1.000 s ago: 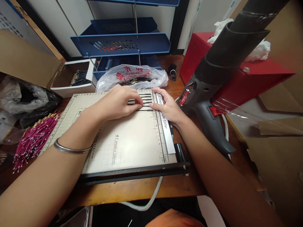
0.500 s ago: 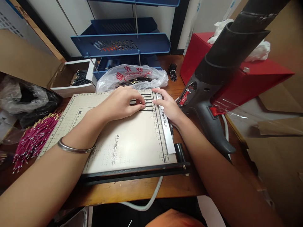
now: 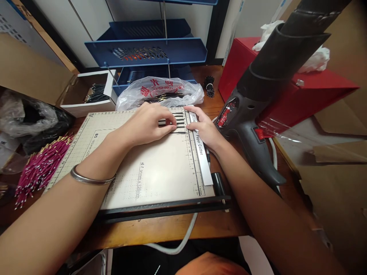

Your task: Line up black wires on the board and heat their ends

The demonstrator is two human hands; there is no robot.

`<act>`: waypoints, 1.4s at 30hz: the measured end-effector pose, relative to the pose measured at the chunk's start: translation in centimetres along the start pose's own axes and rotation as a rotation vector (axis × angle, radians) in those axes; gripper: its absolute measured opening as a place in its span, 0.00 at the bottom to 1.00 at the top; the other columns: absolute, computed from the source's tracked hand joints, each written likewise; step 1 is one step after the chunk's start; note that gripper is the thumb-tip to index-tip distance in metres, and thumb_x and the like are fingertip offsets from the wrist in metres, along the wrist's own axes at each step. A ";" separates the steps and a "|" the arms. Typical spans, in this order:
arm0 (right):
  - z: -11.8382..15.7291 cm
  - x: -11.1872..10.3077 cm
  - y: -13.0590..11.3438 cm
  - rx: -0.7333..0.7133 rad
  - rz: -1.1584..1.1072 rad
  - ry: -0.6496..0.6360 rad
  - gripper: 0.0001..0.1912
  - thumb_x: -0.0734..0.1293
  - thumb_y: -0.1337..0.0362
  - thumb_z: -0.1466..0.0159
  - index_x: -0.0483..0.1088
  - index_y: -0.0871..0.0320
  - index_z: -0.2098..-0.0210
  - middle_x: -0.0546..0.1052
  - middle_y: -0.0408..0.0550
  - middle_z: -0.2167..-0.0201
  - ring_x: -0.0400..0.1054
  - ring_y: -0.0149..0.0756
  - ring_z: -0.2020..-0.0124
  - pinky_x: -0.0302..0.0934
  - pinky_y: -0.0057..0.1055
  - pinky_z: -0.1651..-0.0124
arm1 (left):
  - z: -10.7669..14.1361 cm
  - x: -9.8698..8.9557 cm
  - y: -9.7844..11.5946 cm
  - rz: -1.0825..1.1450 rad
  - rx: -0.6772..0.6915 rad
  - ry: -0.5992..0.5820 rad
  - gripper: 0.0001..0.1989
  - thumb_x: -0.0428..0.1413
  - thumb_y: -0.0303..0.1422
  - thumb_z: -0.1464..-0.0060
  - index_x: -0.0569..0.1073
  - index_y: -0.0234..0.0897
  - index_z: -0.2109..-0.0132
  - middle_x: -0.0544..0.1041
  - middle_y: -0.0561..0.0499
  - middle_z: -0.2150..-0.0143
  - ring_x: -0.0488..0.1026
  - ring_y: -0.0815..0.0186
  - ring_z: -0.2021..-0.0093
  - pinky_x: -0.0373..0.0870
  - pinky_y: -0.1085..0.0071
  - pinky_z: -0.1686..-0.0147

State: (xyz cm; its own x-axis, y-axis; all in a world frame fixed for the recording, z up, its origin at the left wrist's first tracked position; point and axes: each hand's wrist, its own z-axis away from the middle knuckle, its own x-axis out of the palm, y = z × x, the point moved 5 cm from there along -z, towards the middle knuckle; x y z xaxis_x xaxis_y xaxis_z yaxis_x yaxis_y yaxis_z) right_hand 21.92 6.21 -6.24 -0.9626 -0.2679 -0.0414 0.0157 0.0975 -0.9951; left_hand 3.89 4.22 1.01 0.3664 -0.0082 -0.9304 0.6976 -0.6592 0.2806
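The cream board of a paper cutter (image 3: 166, 168), printed with rulers and grid lines, lies before me. Several thin black wires (image 3: 181, 132) rest side by side across its far right part, pointing toward the ruled edge. My left hand (image 3: 153, 124) lies over them, thumb and forefinger pinched on one black wire. Over the white labelled strip on the right edge sits my right hand (image 3: 206, 130), thumb and forefinger apart; the thumb tip is close to the wire ends. Its other fingers are largely hidden past the edge.
Beyond the board lies a plastic bag (image 3: 160, 89) of dark wires, beside a tied black bundle (image 3: 209, 87). Magenta wires (image 3: 43, 168) are piled left, near a white box (image 3: 86, 105). A grey heat gun (image 3: 252, 110) and red box (image 3: 315, 95) stand right.
Both hands stay almost in place, the left still pinching among the black wires. The view has shifted very slightly.
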 end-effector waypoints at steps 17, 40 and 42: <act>0.1 0.1 0.0 0.000 -0.030 0.001 0.32 0.72 0.64 0.51 0.71 0.50 0.44 0.74 0.47 0.32 0.64 0.54 0.27 0.50 0.59 0.16 | -0.1 0.1 0.3 -0.027 0.011 -0.016 0.13 0.58 0.40 0.33 0.85 0.41 0.59 0.83 0.48 0.64 0.76 0.58 0.59 0.63 0.61 0.55; 0.1 0.0 0.1 -0.010 -0.006 -0.007 0.30 0.72 0.64 0.49 0.73 0.49 0.45 0.75 0.46 0.34 0.66 0.53 0.28 0.53 0.60 0.18 | -0.1 0.2 0.3 -0.018 0.001 -0.005 0.10 0.59 0.38 0.34 0.84 0.42 0.59 0.84 0.48 0.62 0.77 0.57 0.57 0.63 0.61 0.53; 0.1 0.0 0.1 -0.008 -0.017 -0.010 0.30 0.72 0.63 0.49 0.73 0.49 0.45 0.75 0.46 0.34 0.65 0.54 0.28 0.53 0.60 0.18 | -0.1 0.2 0.2 -0.017 -0.002 -0.006 0.11 0.59 0.39 0.34 0.84 0.42 0.59 0.84 0.48 0.62 0.77 0.57 0.57 0.63 0.60 0.53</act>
State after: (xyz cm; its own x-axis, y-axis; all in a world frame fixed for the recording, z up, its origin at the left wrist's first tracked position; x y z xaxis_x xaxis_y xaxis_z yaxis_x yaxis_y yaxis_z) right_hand 21.91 6.13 -6.33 -0.9600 -0.2788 -0.0257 -0.0026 0.1006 -0.9949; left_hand 4.16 4.15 0.89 0.3507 -0.0021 -0.9365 0.7047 -0.6580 0.2654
